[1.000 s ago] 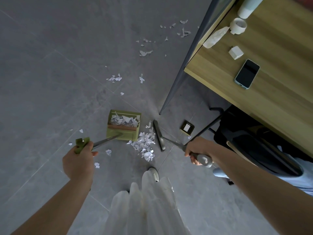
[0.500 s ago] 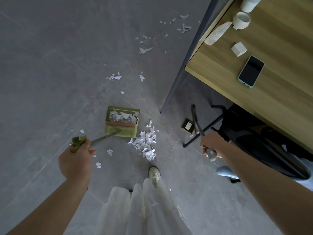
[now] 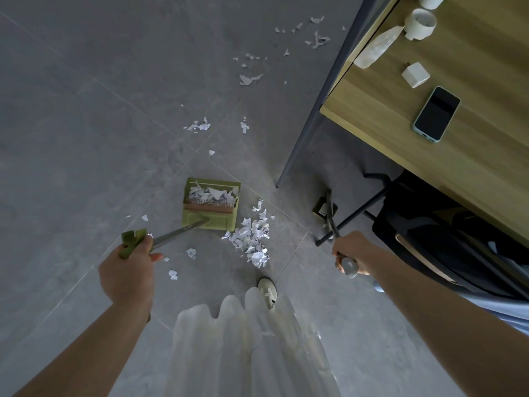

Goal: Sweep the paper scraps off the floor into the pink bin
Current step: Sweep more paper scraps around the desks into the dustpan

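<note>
One sweep pulled back, pile unswept.
The right hand (image 3: pixel 347 255), gripping the broom (image 3: pixel 332 217), has swung it away from the scrap pile (image 3: pixel 253 239) toward the table (image 3: pixel 429 156); the left hand (image 3: pixel 128 270) grips the dustpan (image 3: pixel 210 207) handle.

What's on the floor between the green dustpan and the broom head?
In the head view, a heap of paper scraps lies between the dustpan and the broom head.

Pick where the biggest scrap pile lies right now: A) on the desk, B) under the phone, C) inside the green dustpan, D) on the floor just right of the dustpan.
D: the densest pile lies loose on the floor right of the dustpan, which holds a smaller batch; the left hand grips the dustpan's handle.
</note>
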The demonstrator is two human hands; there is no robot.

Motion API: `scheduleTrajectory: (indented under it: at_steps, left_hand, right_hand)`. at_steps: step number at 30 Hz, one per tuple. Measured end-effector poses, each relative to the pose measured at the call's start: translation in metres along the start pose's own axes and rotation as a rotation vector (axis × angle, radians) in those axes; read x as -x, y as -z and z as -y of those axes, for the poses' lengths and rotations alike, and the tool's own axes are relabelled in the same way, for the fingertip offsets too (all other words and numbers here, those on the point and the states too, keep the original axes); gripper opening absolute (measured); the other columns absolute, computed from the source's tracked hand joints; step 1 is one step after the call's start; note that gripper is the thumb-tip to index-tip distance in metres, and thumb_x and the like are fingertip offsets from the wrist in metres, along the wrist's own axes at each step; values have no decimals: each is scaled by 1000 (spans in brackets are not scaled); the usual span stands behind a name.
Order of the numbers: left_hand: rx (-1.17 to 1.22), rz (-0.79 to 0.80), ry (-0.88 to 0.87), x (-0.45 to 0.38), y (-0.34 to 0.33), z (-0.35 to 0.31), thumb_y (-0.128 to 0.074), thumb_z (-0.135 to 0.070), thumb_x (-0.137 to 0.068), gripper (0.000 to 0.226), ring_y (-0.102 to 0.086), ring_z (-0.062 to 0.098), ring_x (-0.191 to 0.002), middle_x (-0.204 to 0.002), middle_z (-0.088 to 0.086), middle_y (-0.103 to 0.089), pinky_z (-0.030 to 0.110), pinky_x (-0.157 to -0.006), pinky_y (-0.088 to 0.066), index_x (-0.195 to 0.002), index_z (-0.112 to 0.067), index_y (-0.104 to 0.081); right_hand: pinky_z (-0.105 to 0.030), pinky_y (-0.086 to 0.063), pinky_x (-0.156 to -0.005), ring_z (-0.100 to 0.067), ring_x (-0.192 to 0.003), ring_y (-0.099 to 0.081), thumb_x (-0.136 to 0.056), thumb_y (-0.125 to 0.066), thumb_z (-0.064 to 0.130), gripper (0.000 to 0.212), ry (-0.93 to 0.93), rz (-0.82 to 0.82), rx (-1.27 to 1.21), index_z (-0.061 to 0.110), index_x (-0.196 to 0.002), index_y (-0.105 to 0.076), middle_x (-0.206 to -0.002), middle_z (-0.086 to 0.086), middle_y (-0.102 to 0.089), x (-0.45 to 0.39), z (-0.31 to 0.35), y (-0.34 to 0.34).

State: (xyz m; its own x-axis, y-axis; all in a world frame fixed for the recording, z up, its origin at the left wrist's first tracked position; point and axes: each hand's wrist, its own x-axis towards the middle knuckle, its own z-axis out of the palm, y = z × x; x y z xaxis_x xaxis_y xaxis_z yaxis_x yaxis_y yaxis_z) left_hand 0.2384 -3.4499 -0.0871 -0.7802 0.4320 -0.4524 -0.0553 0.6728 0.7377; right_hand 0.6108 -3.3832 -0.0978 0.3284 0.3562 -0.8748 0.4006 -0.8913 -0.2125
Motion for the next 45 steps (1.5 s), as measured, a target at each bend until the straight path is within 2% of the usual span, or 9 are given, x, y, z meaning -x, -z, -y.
scheduleTrajectory:
  at_steps: [4,8,18,21,26,30,35,41,45]
  left_hand:
    - [19,-8,4,2,12,2,-67,-39,-81,24,-57,13,-57,-58,-9,-70,33,-69,-41,-74,-16,-65]
    - [21,-9,-11,0,30,8,-66,-40,-82,25,-55,11,-56,-58,-9,-70,30,-62,-39,-75,-16,-67]
    - [80,-43,17,1,80,31,-67,-43,-78,29,-54,14,-54,-58,-6,-70,36,-71,-41,-71,-15,-65]
    - [101,-69,28,2,103,40,-67,-41,-78,28,-54,12,-52,-57,-5,-70,33,-71,-42,-76,-13,-67]
    - [112,-118,24,2,138,54,-68,-39,-84,24,-52,11,-50,-57,-6,-69,33,-66,-42,-78,-15,-68]
    - [138,-154,43,2,163,64,-69,-40,-85,24,-53,13,-52,-56,-10,-68,30,-57,-40,-78,-17,-68]
    - [172,-195,70,-1,191,76,-69,-39,-85,18,-58,20,-61,-57,-10,-69,32,-58,-43,-80,-22,-68]
    - [257,-312,155,-6,221,92,-71,-35,-86,20,-62,20,-68,-57,-6,-69,29,-56,-44,-92,-17,-70]
    - [301,-351,185,-15,243,107,-70,-29,-88,12,-58,23,-72,-54,-15,-66,27,-53,-39,-89,-18,-67]
  right_hand:
    - [-23,-41,-37,-22,-49,-49,-88,-50,-8,26,18,7,70,-7,-114,-47,-79,-22,-51,8,-2,-8]
    - [-21,-40,-35,-20,-38,-48,-87,-49,-11,13,34,36,71,-6,-98,-49,-67,-19,-50,18,-2,-12]
    - [-26,-41,-39,-21,-35,-51,-84,-48,-14,14,108,171,212,-3,-76,-47,-50,-17,-50,72,-10,-88]
    - [-27,-43,-42,-22,-37,-52,-83,-52,-11,8,131,190,300,-4,-79,-49,-48,-16,-52,92,-16,-114]
    - [-29,-44,-48,-24,-45,-54,-83,-56,-6,14,195,171,397,-2,-70,-54,-49,-14,-56,121,-20,-140]
    - [-21,-42,-37,-14,-39,-50,-85,-55,1,21,251,162,454,8,-66,-49,-58,-7,-53,144,-15,-156]
    - [-31,-53,-67,-22,-63,-59,-88,-54,5,22,363,97,679,7,-66,-52,-64,-9,-57,166,-3,-177]
    - [-35,-57,-71,-25,-66,-62,-88,-54,6,16,455,6,809,5,-74,-49,-64,-10,-58,154,24,-202]
    - [-32,-56,-61,-25,-59,-63,-87,-52,6,14,532,-18,905,6,-73,-51,-62,-9,-61,145,38,-229]
